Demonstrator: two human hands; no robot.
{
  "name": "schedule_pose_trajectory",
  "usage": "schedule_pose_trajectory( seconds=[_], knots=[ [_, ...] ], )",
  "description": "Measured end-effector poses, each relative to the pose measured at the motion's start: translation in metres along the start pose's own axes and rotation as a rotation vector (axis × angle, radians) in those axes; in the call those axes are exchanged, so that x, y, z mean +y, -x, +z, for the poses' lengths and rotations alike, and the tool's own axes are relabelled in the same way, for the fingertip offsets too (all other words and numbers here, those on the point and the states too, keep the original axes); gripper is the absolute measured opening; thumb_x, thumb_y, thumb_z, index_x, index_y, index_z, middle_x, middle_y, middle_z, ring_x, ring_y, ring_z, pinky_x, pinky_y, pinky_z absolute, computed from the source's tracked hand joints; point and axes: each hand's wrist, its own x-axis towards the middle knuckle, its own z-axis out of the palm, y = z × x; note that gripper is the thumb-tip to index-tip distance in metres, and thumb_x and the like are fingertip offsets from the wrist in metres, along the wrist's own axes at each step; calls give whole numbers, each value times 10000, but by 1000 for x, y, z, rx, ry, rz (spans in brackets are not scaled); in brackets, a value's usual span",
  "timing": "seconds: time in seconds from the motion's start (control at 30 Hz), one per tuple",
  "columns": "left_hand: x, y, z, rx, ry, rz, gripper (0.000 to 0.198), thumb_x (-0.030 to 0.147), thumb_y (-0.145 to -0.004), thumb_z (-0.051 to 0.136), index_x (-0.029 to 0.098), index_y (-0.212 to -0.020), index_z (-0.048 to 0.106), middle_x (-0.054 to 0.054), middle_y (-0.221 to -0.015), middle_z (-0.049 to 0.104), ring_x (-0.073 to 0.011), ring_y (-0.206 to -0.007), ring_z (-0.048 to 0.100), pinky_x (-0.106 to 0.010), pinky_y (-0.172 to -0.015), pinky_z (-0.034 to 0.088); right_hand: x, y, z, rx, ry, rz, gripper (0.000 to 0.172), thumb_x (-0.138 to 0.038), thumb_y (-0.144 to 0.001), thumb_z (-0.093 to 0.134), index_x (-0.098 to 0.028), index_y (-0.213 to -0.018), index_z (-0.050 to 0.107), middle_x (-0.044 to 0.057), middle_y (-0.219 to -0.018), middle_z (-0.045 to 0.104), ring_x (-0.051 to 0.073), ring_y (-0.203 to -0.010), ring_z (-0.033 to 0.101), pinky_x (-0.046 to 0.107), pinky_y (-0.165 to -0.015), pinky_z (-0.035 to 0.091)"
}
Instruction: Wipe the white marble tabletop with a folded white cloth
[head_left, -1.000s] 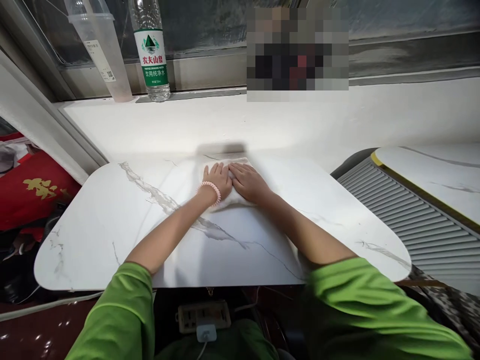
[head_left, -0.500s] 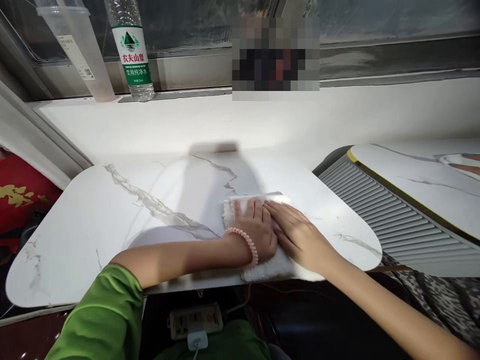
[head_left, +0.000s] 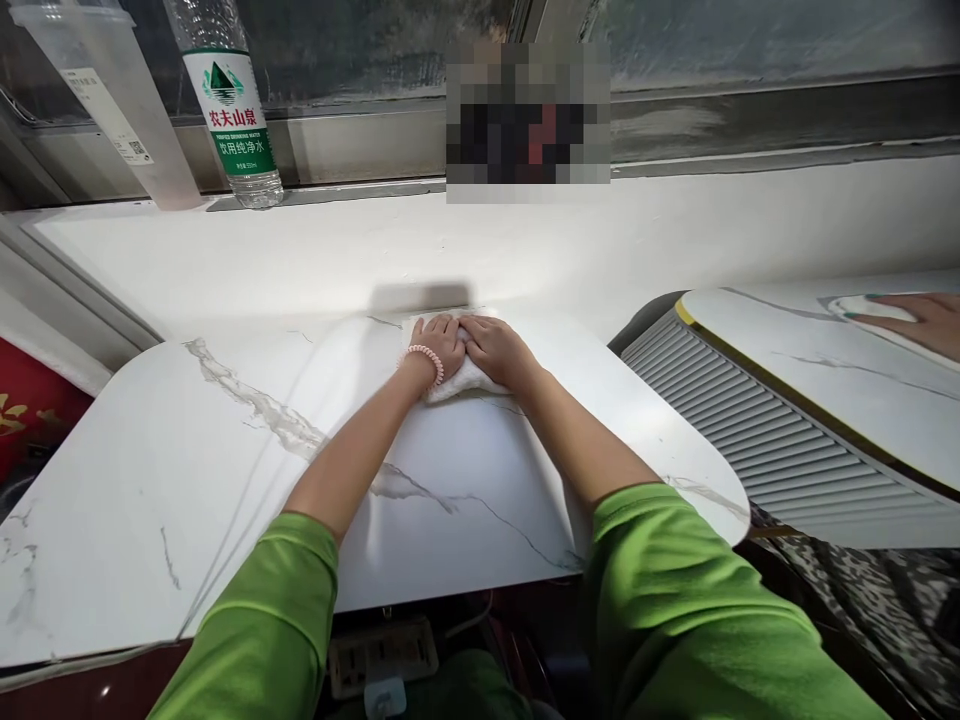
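A white fluffy cloth (head_left: pixel 469 382) lies on the white marble-patterned tabletop (head_left: pixel 420 545), close to the wall. My left hand (head_left: pixel 444 345), with a pink coiled band at its wrist, presses on the cloth's left part, fingers stretched out flat. Beside it, touching or nearly so, my right hand (head_left: pixel 495 348) rests flat over the cloth's upper right part, fingers pointing left and away from me. Both arms reach forward in green sleeves. The hands hide much of the cloth.
On the sill stand a water bottle (head_left: pixel 238 120) and a tall plastic cup (head_left: pixel 124 110). At right, another person's hand (head_left: pixel 922 322) is on a white cloth (head_left: pixel 874 308) atop a second table (head_left: pixel 810 335) with a ribbed side. A power strip (head_left: pixel 409 650) hangs below my table's front edge.
Both hands and the cloth have slid away from me, from the table's front edge toward the wall. My arms are now stretched out. The other person's hand shows more at right.
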Motion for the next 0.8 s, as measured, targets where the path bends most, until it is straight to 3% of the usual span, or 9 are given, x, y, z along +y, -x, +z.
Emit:
schedule_pose_trajectory(
  seconds=[0.1,0.23,0.43,0.53,0.67,0.8],
  knots=[
    [5,12,0,1,11,6,524,249,-990,248,71,-1466,376,-128,-1568,346,-219,-1463,272,-455,-1217,147,-3,14,-1,6,28,6,501,-165,-868,347,-25,-1301,555,192,-1374,578,285,-1302,508,451,-1091,384],
    [30,48,2,-24,-6,47,560,265,-992,238,25,-1490,330,-156,-1579,310,-252,-1472,247,-493,-1218,124,-11,56,-15,-22,39,-35,520,-213,-918,307,17,-1321,542,214,-1390,557,305,-1321,494,480,-1113,374],
    [105,121,8,-70,18,114,635,350,-984,262,-20,-1499,301,-218,-1577,272,-349,-1476,214,-612,-1195,131,-19,162,-59,-3,-11,-94,541,-279,-962,317,-128,-1470,427,148,-1445,522,276,-1355,467,515,-1118,396],
    [142,142,14,-84,48,195,639,370,-971,300,-14,-1479,348,-239,-1572,268,-378,-1474,206,-671,-1163,178,-10,209,-77,-6,-21,-78,582,-291,-955,339,-226,-1533,323,91,-1480,490,262,-1364,460,520,-1124,398],
    [170,139,25,28,54,264,619,355,-933,392,-13,-1430,413,-258,-1547,314,-388,-1449,254,-689,-1138,221,16,231,-86,6,-44,-58,594,-304,-944,363,-271,-1535,319,63,-1481,492,258,-1350,478,513,-1122,406],
    [174,100,31,56,37,232,606,331,-943,379,-32,-1428,394,-250,-1524,364,-369,-1415,309,-660,-1147,231,49,205,-83,-36,-48,-48,549,-292,-939,353,-194,-1473,438,107,-1439,536,282,-1324,504,532,-1108,415]
  ],
)
